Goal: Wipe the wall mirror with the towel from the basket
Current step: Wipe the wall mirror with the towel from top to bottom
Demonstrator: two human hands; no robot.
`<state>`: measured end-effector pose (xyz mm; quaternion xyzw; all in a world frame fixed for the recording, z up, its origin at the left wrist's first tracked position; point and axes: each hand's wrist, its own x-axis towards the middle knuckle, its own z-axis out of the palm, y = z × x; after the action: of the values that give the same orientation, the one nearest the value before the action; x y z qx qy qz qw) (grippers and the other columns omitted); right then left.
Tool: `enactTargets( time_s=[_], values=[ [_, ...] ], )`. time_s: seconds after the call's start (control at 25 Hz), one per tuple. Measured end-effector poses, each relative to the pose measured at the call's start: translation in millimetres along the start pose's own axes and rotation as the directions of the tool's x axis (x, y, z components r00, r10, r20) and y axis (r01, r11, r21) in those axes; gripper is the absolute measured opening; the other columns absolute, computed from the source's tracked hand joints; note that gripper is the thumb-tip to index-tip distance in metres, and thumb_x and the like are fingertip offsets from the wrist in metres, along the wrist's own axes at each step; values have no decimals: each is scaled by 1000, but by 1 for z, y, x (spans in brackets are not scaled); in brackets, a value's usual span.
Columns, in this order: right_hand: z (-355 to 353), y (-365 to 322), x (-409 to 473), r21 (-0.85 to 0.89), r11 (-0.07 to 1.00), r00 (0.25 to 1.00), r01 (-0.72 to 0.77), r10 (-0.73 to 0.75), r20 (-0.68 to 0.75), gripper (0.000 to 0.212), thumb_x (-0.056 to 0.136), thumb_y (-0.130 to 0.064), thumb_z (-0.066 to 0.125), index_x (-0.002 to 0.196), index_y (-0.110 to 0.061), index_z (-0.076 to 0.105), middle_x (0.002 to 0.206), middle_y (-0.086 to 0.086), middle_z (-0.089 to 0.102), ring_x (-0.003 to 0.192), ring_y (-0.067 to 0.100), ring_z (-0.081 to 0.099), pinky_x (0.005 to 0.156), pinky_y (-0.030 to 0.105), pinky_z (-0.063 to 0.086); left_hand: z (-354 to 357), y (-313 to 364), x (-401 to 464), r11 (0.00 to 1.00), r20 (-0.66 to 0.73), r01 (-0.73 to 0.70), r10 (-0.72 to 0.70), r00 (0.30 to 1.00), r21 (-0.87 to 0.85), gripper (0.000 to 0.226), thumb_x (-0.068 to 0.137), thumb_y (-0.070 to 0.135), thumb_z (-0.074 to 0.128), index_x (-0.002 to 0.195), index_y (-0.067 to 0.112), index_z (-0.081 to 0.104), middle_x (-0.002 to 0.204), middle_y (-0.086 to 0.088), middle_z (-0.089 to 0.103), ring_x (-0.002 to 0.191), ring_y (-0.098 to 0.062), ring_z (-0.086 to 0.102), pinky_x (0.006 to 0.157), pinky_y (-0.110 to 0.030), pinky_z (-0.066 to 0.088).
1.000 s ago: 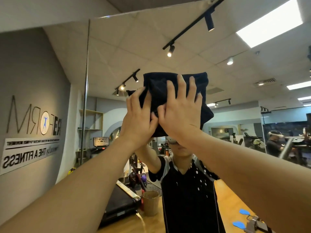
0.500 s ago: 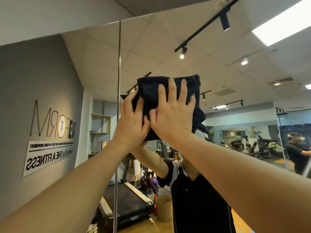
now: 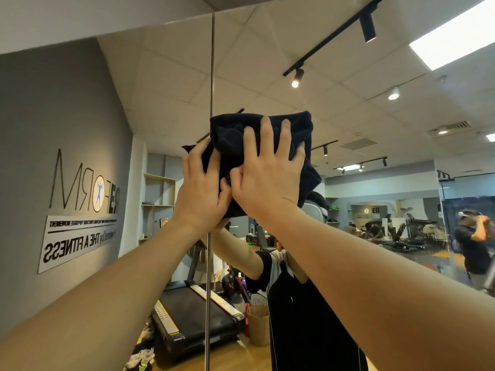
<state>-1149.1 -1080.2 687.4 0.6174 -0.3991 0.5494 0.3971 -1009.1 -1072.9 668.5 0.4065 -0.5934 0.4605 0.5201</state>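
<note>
A dark navy towel (image 3: 301, 127) is bunched flat against the wall mirror (image 3: 348, 111) at about head height. My left hand (image 3: 201, 191) presses the towel's lower left part with its fingers laid up over the cloth. My right hand (image 3: 267, 178) presses the middle of the towel with spread, straight fingers, its thumb beside the left hand. Both arms reach up and forward. The towel's left edge overlaps the vertical seam (image 3: 212, 62) between two mirror panels. My own reflection (image 3: 302, 317) shows under the hands.
The mirror reflects a gym: a treadmill (image 3: 192, 314), a woven basket (image 3: 257, 328) on the wooden floor, a grey wall with a sign (image 3: 77, 236) at the left, and another person (image 3: 474, 245) at the far right. A ceiling edge (image 3: 107, 28) runs above the mirror.
Both hands have slid the towel to the left along the glass, toward the panel seam, which its left edge now covers. The hands stay pressed on it.
</note>
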Motion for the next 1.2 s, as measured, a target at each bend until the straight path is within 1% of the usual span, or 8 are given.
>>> enactTargets(
  time_s=[0.12, 0.24, 0.4, 0.52, 0.64, 0.84, 1.04, 1.2],
  values=[
    [1, -2, -11, 8, 1000, 999, 26, -26, 18, 70, 91, -46, 40, 154, -17, 34, 164, 16, 27, 152, 45, 16, 116, 70, 24, 0, 0, -15, 999, 16, 32, -32, 999, 7, 63, 93, 31, 35, 152, 7, 38, 158, -17, 27, 142, -32, 27, 106, -30, 33],
    [4, -7, -32, 27, 997, 996, 76, -77, 51, 72, 90, -48, 44, 154, -17, 34, 164, 16, 26, 152, 46, 14, 116, 70, 23, -3, -3, -41, 997, 56, 67, -69, 996, 28, 60, 93, 30, 38, 149, 7, 39, 156, -17, 26, 139, -33, 27, 104, -46, 48],
    [9, -5, -60, 56, 991, 989, 125, -129, 72, 74, 91, -51, 47, 155, -17, 33, 164, 16, 26, 153, 46, 14, 118, 70, 22, -6, 5, -70, 991, 97, 113, -119, 988, 66, 59, 94, 32, 38, 147, 6, 38, 157, -15, 24, 138, -35, 29, 88, -46, 55],
    [7, 6, -76, 70, 984, 979, 164, -171, 112, 72, 94, -50, 45, 156, -18, 28, 166, 16, 21, 154, 46, 11, 119, 68, 20, -3, 22, -86, 983, 120, 172, -178, 977, 59, 65, 94, 35, 35, 152, 6, 32, 157, -14, 22, 139, -34, 29, 88, -48, 56],
    [2, 23, -93, 77, 981, 974, 179, -188, 126, 67, 96, -45, 42, 156, -18, 27, 167, 16, 21, 154, 46, 12, 119, 65, 20, 1, 45, -98, 977, 143, 208, -211, 967, 36, 68, 94, 36, 35, 155, 6, 29, 158, -16, 20, 138, -34, 31, 85, -45, 57],
    [-12, 78, -130, 70, 976, 973, 205, -211, 93, 67, 93, -35, 57, 154, -17, 35, 165, 15, 29, 152, 45, 20, 116, 64, 29, 17, 99, -126, 984, 203, 176, -180, 963, 35, 70, 92, 34, 38, 155, 7, 23, 160, -23, 17, 143, -42, 26, 106, -54, 49],
    [-39, 166, -153, 31, 980, 975, 197, -199, 97, 71, 88, -29, 61, 153, -18, 34, 164, 14, 31, 151, 43, 23, 112, 63, 36, 45, 186, -128, 983, 259, 179, -165, 952, -30, 73, 90, 33, 39, 156, 8, 20, 163, -20, 7, 146, -46, 20, 114, -58, 41],
    [-72, 242, -122, 17, 992, 982, 126, -127, 138, 66, 89, -32, 40, 154, -18, 32, 164, 13, 29, 152, 41, 21, 114, 63, 36, 67, 259, -72, 977, 267, 186, -153, 952, -103, 74, 89, 37, 36, 156, 9, 21, 164, -13, 5, 147, -38, 14, 114, -58, 41]
  ],
)
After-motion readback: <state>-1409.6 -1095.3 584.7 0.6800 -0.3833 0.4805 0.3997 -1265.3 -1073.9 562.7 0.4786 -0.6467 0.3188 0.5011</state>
